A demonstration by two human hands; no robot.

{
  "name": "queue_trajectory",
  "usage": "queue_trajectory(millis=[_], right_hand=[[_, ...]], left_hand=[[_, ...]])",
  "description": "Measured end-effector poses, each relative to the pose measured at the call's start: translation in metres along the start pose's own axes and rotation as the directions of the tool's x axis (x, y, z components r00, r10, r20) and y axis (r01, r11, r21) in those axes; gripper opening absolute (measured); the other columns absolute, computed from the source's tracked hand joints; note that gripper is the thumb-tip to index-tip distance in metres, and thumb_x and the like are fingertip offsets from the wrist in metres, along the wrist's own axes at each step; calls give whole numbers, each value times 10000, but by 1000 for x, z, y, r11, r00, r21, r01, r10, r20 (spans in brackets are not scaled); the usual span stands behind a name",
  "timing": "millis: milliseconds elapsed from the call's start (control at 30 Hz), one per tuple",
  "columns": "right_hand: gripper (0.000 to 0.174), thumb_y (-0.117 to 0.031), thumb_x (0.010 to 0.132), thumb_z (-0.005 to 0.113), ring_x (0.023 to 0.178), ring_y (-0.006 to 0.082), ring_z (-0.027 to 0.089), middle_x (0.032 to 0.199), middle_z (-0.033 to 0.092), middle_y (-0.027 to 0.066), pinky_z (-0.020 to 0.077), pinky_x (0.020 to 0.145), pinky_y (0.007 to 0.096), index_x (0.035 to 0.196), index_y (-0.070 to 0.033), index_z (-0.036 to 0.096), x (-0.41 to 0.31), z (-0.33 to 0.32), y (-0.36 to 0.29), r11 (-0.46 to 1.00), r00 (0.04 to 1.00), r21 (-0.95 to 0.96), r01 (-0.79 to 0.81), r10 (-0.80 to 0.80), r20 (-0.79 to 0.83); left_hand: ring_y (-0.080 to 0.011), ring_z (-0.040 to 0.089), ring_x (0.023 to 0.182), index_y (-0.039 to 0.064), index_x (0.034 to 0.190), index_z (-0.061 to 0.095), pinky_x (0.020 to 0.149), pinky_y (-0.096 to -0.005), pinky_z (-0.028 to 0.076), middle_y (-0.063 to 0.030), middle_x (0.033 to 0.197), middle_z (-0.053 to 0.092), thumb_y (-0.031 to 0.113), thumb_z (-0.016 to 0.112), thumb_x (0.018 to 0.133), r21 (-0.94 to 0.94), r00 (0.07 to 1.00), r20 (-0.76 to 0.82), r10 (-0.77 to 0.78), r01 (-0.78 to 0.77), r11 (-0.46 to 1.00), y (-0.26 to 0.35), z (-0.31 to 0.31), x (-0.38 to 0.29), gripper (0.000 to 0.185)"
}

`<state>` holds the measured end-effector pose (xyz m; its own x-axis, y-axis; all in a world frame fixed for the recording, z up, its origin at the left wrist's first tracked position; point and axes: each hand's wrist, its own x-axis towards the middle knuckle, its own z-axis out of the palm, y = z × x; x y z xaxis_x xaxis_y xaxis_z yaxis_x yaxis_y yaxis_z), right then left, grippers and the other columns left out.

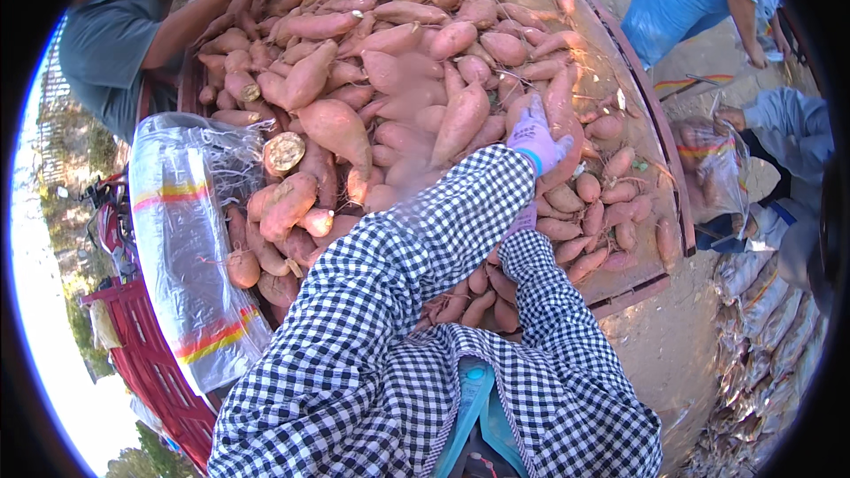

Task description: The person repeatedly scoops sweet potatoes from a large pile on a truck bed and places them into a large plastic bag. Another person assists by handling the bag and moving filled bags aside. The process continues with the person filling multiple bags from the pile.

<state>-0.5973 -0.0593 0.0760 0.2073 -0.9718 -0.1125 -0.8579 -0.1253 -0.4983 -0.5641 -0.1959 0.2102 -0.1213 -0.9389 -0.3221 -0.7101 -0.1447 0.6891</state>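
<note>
My left hand [536, 136], in a purple glove, reaches across to the right side of a heap of sweet potatoes [332, 126]. Its fingers lie on the sweet potatoes, with the thumb spread against a long, curved sweet potato [562, 103]. Whether it grips one is unclear. Below it is my right hand [521, 220], also gloved in purple and mostly hidden by my left forearm and sleeve. Sweet potatoes surround it; what it holds is out of sight. Smaller sweet potatoes [591, 212] are spread to the right of both hands.
The heap lies on a flat truck bed with a raised metal edge [637, 73]. A clear plastic sack [192, 245] with coloured stripes hangs at the left. One person [113, 53] reaches in at upper left. At right, another person [790, 126] handles a filled sack [707, 159] near stacked sacks [770, 345].
</note>
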Motion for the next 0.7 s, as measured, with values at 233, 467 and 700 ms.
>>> queue_trajectory(millis=[233, 467, 700], right_hand=[[633, -456, 958, 460, 1230, 432, 486, 1316, 564, 202, 355, 1094, 536, 1464, -76, 445, -4, -9, 10, 986, 954, 73, 148, -123, -273], [637, -470, 973, 433, 1201, 442, 498, 1309, 563, 211, 360, 1087, 539, 1469, -69, 434, -4, -16, 5, 977, 937, 67, 202, -173, -302], [628, -469, 973, 426, 1204, 435, 502, 1302, 568, 212, 369, 1076, 537, 1451, -63, 457, -6, -14, 6, 978, 933, 65, 199, -169, -318]], left_hand=[[-370, 503, 1245, 49, 1217, 617, 1102, -448, 369, -201, 1282, 572, 412, 671, 872, 328, 866, -308, 394, -292, 898, -83, -138, -37, 504], [-405, 439, 1360, 43, 1515, 334, 1149, -425, 361, -238, 1497, 415, 523, 837, 712, 88, 610, -690, -391, 606, 790, -184, -304, -27, 1062], [-376, 490, 1345, -21, 1532, 260, 1134, -408, 376, -256, 1457, 486, 638, 836, 650, 139, 774, -502, -387, 513, 847, -220, -340, -15, 1242]])
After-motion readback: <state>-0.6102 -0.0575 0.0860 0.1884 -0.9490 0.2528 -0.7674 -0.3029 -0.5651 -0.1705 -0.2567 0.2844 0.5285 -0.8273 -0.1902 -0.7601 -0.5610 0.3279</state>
